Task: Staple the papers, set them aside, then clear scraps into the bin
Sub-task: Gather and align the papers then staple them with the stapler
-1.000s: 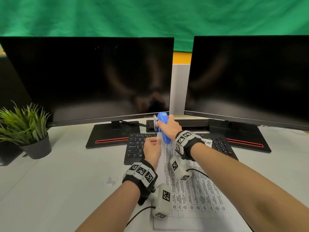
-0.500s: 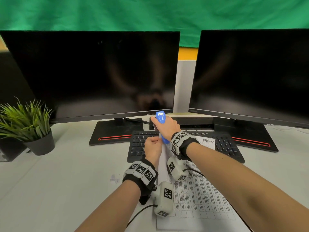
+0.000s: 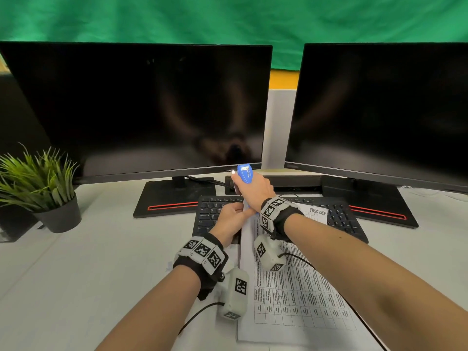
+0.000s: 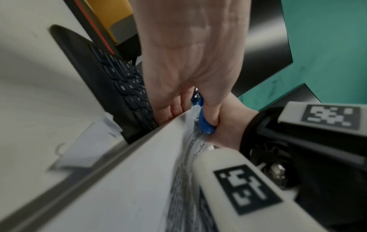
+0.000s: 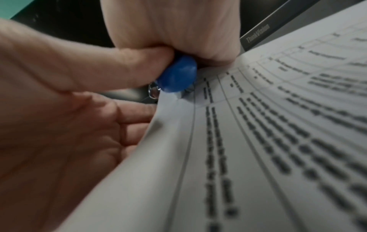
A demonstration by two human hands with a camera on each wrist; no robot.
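Observation:
A blue stapler (image 3: 244, 174) is gripped in my right hand (image 3: 253, 190) above the keyboard's far edge, its rear end (image 5: 176, 74) sitting at the top left corner of the papers (image 3: 291, 285). The papers are white sheets printed with a table, lying from the keyboard toward me. My left hand (image 3: 231, 219) holds the papers' top left edge (image 4: 188, 116), thumb on top and fingers (image 5: 137, 113) underneath. The stapler (image 4: 204, 120) shows between both hands in the left wrist view. A small paper scrap (image 4: 87, 147) lies on the desk left of the papers.
A black keyboard (image 3: 339, 219) lies under the papers' far end. Two dark monitors (image 3: 141, 110) (image 3: 379, 112) stand behind on black bases. A potted plant (image 3: 48, 188) sits at the far left. A handwritten note (image 3: 316, 214) rests on the keyboard.
My right hand has lifted the stapler slightly up and away over the keyboard's far edge. My left hand stays on the papers' corner.

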